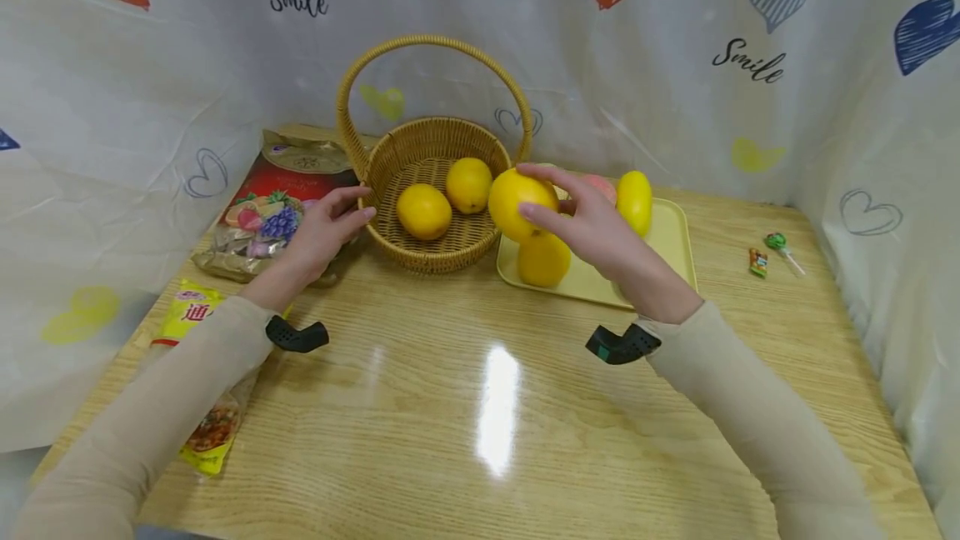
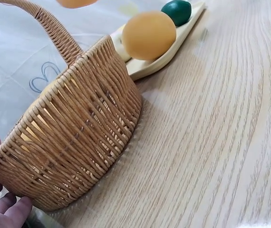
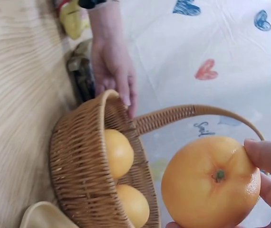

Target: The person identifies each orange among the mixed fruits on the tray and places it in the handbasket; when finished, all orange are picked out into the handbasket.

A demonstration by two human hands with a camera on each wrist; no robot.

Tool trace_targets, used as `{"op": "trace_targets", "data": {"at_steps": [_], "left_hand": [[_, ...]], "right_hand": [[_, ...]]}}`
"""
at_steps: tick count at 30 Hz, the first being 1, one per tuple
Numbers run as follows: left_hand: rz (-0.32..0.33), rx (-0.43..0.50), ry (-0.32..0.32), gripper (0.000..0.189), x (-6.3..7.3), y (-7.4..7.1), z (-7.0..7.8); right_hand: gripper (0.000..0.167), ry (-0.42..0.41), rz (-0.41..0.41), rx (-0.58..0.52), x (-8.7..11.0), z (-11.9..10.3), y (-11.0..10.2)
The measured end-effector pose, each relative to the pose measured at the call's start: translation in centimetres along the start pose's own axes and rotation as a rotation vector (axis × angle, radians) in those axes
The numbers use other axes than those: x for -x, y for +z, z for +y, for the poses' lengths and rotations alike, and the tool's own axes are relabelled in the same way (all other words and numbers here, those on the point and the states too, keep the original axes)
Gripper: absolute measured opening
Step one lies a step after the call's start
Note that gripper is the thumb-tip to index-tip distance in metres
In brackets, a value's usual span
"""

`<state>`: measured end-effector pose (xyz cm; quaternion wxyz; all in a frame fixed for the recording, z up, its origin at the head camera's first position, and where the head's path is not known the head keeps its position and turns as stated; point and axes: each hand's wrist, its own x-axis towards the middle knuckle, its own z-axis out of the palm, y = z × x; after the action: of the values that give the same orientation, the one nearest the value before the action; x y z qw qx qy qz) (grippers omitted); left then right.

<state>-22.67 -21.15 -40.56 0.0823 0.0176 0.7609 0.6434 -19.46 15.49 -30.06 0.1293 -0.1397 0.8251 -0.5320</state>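
My right hand holds an orange between thumb and fingers, raised beside the wicker basket's right rim. Its green stem end shows in the right wrist view. With thumb at the rim and fingers along the outer wall, my left hand grips the left side of the wicker basket. Inside lie two more oranges, a front one and a rear one. Below the held fruit, another orange sits on the pale yellow tray.
A yellow elongated fruit, a pink fruit and a dark green fruit are on the tray. Left of the basket lie a red-and-gold bag and a yellow snack bag. A lollipop and small wrapped candy lie far right.
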Motion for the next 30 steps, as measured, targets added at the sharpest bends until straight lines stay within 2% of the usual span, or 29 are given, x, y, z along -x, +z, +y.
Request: {"op": "trace_targets", "data": {"at_steps": [8,18,25,30], "left_hand": [[-0.013,0.012,0.016,0.055,-0.2,0.0,-0.1],[-0.002,-0.010,0.007,0.056,0.0,-0.1,-0.2],[0.007,-0.014,0.003,0.055,0.2,-0.2,-0.1],[0.012,-0.015,-0.002,0.055,0.0,0.0,-0.1]], "right_hand": [[0.052,-0.032,-0.113,-0.080,-3.7,-0.7,1.2],[0.052,0.009,-0.377,-0.127,-8.7,0.1,3.4],[0.048,0.039,-0.565,-0.091,-10.0,0.4,5.0],[0.045,0.079,-0.596,-0.091,-10.3,0.5,5.1]]}}
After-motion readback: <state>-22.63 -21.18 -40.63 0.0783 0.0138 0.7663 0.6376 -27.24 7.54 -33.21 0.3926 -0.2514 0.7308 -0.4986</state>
